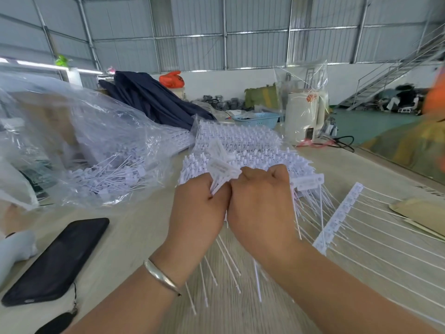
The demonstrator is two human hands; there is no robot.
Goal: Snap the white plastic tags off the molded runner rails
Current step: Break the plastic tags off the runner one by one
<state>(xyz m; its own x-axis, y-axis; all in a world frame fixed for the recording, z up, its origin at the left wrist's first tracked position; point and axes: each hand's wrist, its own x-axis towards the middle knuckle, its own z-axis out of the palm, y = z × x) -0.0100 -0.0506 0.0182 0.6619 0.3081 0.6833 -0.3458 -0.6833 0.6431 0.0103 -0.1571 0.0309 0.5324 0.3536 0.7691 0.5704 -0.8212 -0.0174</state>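
Head view only, so that's all you get. Writing first: nothing really readable. The tags have some faint grey print on their flat heads, but it's way too blurry to make out, and there's a reddish mark on the white container at the back that I can't read either.

Your left hand and right hand are pressed knuckle to knuckle in the middle of the table, both fisted around the same bunch of tags. The flat heads fan out just above your fingers, mostly over the left hand, and the thin tails hang down below both wrists toward you. Bracelet sits on your left wrist.

Right behind your hands is the big stack of runner rails with tags still on them, touching or nearly touching your knuckles. One single rail lies flat to the right of your right hand, its tails running off toward the right edge.

Off to your left, a clear plastic bag holds loose tags, well apart from your hands. A black phone lies near your left forearm. A blue basket sits farther back.
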